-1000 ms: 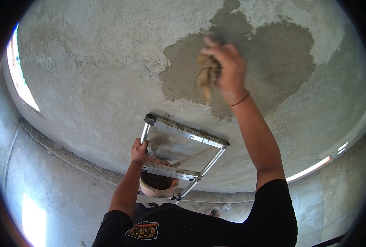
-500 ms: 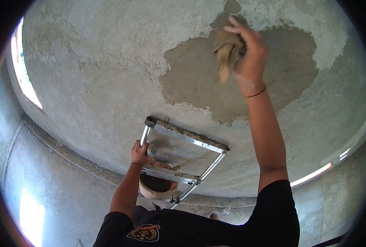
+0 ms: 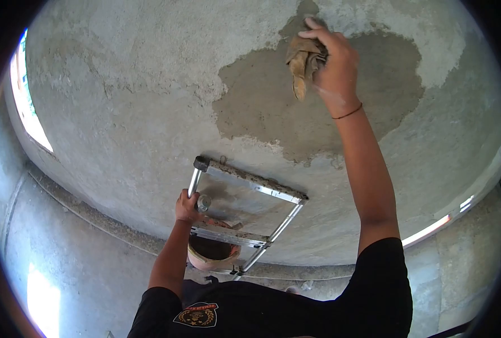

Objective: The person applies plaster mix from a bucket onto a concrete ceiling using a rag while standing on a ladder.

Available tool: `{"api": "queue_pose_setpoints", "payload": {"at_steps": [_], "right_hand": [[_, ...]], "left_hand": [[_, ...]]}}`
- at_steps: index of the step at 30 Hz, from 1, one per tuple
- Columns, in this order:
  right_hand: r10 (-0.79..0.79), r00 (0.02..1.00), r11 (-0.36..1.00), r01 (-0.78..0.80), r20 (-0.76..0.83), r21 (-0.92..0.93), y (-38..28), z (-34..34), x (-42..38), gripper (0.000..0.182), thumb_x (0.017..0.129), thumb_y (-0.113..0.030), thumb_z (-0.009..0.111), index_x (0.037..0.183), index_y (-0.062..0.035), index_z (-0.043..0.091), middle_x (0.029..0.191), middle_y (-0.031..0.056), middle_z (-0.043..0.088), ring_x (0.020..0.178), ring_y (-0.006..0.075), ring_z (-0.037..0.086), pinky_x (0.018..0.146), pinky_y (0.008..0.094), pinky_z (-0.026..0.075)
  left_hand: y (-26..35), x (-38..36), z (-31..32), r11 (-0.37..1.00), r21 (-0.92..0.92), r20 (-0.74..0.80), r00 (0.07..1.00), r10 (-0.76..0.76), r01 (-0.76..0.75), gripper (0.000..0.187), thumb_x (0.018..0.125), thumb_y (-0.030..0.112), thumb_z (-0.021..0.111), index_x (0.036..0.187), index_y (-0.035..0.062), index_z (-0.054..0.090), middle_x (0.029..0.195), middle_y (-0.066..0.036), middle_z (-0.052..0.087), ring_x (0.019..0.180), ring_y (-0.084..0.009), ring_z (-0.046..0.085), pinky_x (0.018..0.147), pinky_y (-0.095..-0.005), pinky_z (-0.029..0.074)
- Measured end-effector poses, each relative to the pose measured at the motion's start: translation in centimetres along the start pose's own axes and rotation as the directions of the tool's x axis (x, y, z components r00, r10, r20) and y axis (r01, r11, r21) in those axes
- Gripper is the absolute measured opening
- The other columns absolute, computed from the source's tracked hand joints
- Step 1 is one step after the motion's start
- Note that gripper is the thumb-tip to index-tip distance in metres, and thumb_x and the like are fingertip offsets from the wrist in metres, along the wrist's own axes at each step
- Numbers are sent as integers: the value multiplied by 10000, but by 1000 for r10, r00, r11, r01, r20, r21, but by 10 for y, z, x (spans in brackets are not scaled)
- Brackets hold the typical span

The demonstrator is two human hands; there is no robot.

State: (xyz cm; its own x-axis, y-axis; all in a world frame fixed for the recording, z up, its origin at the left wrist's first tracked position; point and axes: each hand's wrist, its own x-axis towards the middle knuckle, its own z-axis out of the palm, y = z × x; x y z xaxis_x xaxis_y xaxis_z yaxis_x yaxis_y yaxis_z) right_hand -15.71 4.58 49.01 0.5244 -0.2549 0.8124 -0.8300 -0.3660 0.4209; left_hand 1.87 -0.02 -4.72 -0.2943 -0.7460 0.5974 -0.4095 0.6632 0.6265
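Observation:
My right hand [image 3: 338, 67] is closed on a crumpled brown rag [image 3: 300, 67], held up against a dark, damp-looking patch [image 3: 256, 96] of plaster on the rough grey wall. One loose end of the rag hangs down. Below and to the left, my left hand [image 3: 187, 206] grips the side rail of an aluminium ladder [image 3: 284, 195] near its top. A round grey end [image 3: 204, 203] shows right beside those fingers. Dried mortar crusts the ladder's top rung, which is close to the wall.
An orange bucket [image 3: 205, 262] with dark contents is seen below, behind a lower rung. Bright openings [image 3: 34, 121] show at the far left and a lit strip [image 3: 428, 232] at the lower right. A ledge [image 3: 104, 225] runs along the wall's foot.
My right hand and the rag have shifted slightly left and up in the view. My left hand keeps its hold on the ladder rail.

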Motion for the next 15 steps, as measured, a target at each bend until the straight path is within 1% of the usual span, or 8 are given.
{"api": "queue_pose_setpoints", "payload": {"at_steps": [1, 2, 3, 5, 8, 9, 11, 15], "right_hand": [[5, 999, 997, -1, 52, -80, 3, 1, -1, 355, 617, 32, 758, 949, -67, 679, 1101, 110, 687, 796, 273, 620, 726, 380, 519], [76, 994, 995, -70, 83, -73, -8, 5, -7, 348, 631, 23, 753, 959, -62, 675, 1126, 127, 679, 793, 285, 618, 740, 383, 519], [77, 994, 994, -71, 77, -79, -15, 11, -19, 348, 631, 23, 753, 959, -62, 675, 1126, 127, 679, 793, 285, 618, 740, 383, 519], [168, 965, 986, -166, 202, -26, -24, 23, -48, 362, 616, 32, 754, 957, -54, 669, 1148, 141, 673, 807, 290, 626, 742, 382, 520], [76, 969, 992, -98, 234, 83, -37, 21, -67, 393, 596, 49, 750, 966, -53, 667, 1150, 148, 672, 816, 286, 632, 742, 377, 520], [78, 971, 992, -99, 227, 80, -34, 14, -62, 393, 596, 49, 750, 966, -53, 667, 1150, 148, 672, 816, 286, 632, 742, 377, 520], [24, 999, 1000, -24, 40, 17, -23, -10, -42, 385, 595, 59, 733, 957, -53, 661, 1164, 151, 668, 813, 290, 634, 749, 370, 521], [16, 996, 999, -20, -85, -43, -4, -20, -24, 352, 605, 60, 720, 933, -50, 655, 1151, 136, 677, 826, 284, 624, 750, 363, 519]], "left_hand": [[2, -1, -1, 1000, 17, -3, 1000, 5, -5, 538, 496, 197, 794, 1000, 171, 607, 954, -131, 500, 858, -359, 586, 707, -466, 517], [2, 0, -3, 999, 35, -7, 1000, 11, -10, 529, 502, 195, 790, 997, 167, 606, 951, -132, 500, 856, -360, 586, 705, -467, 516], [1, 0, -4, 999, 37, -7, 1000, 19, -18, 529, 502, 195, 790, 997, 167, 606, 951, -132, 500, 856, -360, 586, 705, -467, 516], [1, 0, -1, 1000, 7, -21, 1000, 22, -22, 523, 502, 197, 791, 990, 160, 606, 944, -133, 501, 853, -362, 586, 696, -467, 515], [0, -1, -1, 999, 32, 2, 1000, 15, -15, 521, 504, 206, 795, 987, 156, 607, 940, -134, 502, 845, -366, 586, 687, -471, 514], [0, 1, -2, 999, 36, 1, 1000, 21, -21, 521, 504, 206, 795, 987, 156, 607, 940, -134, 502, 845, -366, 586, 687, -471, 514], [3, 1, -5, 999, -3, -7, 999, 40, -40, 431, 589, 228, 794, 959, 128, 594, 942, -160, 519, 813, -378, 588, 656, -476, 510], [4, 1, -6, 998, 28, 5, 998, 61, -61, 441, 584, 232, 799, 961, 127, 597, 941, -161, 521, 811, -374, 587, 658, -474, 511]]}}
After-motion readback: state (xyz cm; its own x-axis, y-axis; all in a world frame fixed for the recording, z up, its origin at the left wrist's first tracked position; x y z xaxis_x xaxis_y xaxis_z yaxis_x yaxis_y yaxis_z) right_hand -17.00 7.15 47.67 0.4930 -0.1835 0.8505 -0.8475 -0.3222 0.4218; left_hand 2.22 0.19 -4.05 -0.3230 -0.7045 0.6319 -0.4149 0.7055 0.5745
